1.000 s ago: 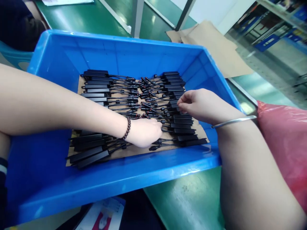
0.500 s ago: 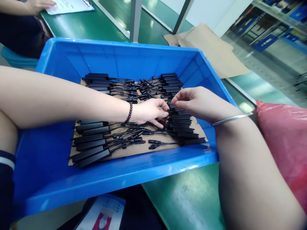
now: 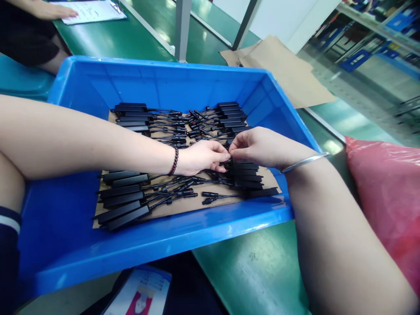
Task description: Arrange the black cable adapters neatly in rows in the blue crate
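Two columns of black cabled modules (image 3: 129,217) lie on a brown cardboard sheet (image 3: 183,205) inside a blue plastic bin (image 3: 157,245). Their thin cables and plugs (image 3: 188,192) point toward the middle. Over the right column, my left hand (image 3: 206,156) has its thumb and fingers pinched together near the cables; what sits between them is too small to name. My right hand (image 3: 251,143) meets it there, thumb and forefinger pressed together close to the left fingertips. Its grip is hidden too. The modules directly beneath both hands are partly covered.
Green tabletop (image 3: 249,267) surrounds the bin. Brown cardboard sheets (image 3: 285,74) lie beyond its far right corner, and a red plastic bag (image 3: 383,188) stands on the right. At upper left, another person's hand (image 3: 54,11) rests by a clipboard (image 3: 92,11). A grey post (image 3: 182,30) rises behind the bin.
My right hand has come down and left to the left fingertips. My left hand's spread fingers have drawn together. The other person's hand has shifted on the clipboard.
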Tool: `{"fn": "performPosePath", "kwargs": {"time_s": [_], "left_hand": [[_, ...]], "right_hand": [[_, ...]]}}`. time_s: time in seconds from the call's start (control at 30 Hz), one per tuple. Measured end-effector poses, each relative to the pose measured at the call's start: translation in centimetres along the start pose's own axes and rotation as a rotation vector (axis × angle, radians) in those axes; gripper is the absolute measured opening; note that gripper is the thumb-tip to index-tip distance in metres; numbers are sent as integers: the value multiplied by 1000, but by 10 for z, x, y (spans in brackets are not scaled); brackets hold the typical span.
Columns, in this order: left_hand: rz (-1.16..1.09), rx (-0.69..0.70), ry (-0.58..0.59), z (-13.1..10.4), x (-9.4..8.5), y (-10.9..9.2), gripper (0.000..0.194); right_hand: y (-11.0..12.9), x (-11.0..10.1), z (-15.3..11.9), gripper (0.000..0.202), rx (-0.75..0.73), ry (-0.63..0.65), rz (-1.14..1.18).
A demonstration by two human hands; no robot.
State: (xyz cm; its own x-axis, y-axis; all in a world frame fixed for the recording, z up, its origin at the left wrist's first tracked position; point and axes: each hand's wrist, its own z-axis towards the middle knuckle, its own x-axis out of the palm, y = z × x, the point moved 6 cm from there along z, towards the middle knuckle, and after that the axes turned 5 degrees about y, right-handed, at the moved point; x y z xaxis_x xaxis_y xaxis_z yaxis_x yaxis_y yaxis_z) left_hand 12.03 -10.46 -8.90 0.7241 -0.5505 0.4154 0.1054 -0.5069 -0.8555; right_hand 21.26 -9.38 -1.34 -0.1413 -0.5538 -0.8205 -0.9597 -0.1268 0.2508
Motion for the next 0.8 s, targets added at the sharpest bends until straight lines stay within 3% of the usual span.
{"fn": "performPosePath", "kwargs": {"time_s": [0.17,0.47,0.67,0.8], "left_hand": [[21,-25,-21,0,1,-1,6],[64,113,-43,2,-4,-5,6],[94,110,-32,3,-2,-7,6],[343,61,27,7,-1,-20,7]], "right_hand": [[0,4,4,15,30,34,-27],[-10,9,11,14,59,11,-50],[-23,-6,13,18,83,-271,-142],[-20,-16,7,16,131,-375,-118]]}}
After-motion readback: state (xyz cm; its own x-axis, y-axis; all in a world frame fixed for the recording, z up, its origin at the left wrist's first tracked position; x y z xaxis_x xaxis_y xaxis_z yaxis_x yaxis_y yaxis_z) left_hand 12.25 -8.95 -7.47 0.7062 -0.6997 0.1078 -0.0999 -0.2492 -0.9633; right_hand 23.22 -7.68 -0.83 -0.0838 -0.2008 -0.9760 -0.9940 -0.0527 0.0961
